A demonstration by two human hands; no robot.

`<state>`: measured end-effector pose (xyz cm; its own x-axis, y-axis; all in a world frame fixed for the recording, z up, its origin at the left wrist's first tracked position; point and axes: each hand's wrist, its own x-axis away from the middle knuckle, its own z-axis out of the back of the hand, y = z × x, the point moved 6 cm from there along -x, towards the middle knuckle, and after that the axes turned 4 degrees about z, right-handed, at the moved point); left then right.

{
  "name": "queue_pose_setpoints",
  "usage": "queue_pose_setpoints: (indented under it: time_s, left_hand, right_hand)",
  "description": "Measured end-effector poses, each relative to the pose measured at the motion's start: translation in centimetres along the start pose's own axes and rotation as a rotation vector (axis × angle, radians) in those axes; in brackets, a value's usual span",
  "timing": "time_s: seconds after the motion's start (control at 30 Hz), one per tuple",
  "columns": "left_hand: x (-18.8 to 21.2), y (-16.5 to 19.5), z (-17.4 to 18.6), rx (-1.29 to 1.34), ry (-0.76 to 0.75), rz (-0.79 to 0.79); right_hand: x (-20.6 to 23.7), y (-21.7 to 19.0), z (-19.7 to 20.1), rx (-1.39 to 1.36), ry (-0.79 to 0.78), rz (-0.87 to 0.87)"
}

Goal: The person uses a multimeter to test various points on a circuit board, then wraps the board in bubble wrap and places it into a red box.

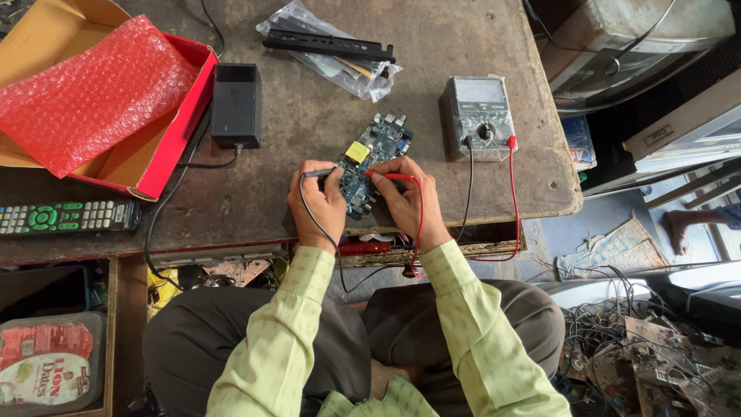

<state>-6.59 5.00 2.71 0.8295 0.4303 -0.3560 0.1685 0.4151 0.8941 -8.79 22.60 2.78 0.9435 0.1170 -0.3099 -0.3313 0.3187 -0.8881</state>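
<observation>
1. Testing a blue circuit board [370,158] on the brown table [324,116], near its front edge, with two probes.
2. Left hand [316,202] closed around the black probe [318,174], tip down on the board's left side.
3. Right hand [401,197] closed around the red probe [390,177], tip touching the middle of the board.
4. Black and red wires running from the probes to the grey meter [478,116], just to the right of the board.
5. Likely step: checking spots on the board. Next move probably needs steady hands, tips on small metal spots, and a look at the meter.
6. Also on the table: a black power box [235,104], a remote control [68,217], a red box [166,147] with red bubble wrap [93,93], a clear bag [332,46] with black parts.
7. Hard to see: the exact spots under the probe tips, hidden by fingers. Meter needle too small to read. Lower part of the board covered by both hands. Red box cut off at the picture's edge.
</observation>
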Motion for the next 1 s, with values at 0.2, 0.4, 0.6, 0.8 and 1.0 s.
queue_pose_setpoints:
  time_s: [0.2, 0.4, 0.6, 0.8, 1.0]
  left_hand:
    - [0.2, 0.0, -0.2, -0.012, -0.004, 0.013]
    - [0.8, 0.2, -0.2, -0.008, 0.001, 0.001]
    - [2.1, 0.5, 0.2, -0.025, 0.007, 0.009]
    - [2.3, 0.8, -0.3, -0.022, 0.001, 0.011]
    - [2.5, 0.9, -0.5, -0.028, -0.001, 0.023]
  right_hand:
    - [0.1, 0.3, 0.3, 0.036, 0.004, -0.002]
    - [0.7, 0.5, 0.5, 0.006, 0.002, -0.001]
    - [1.9, 0.3, 0.8, -0.023, -0.003, -0.008]
    - [1.9, 0.1, 1.4, -0.005, 0.000, 0.008]
    - [2.2, 0.4, 1.6, -0.047, 0.014, -0.006]
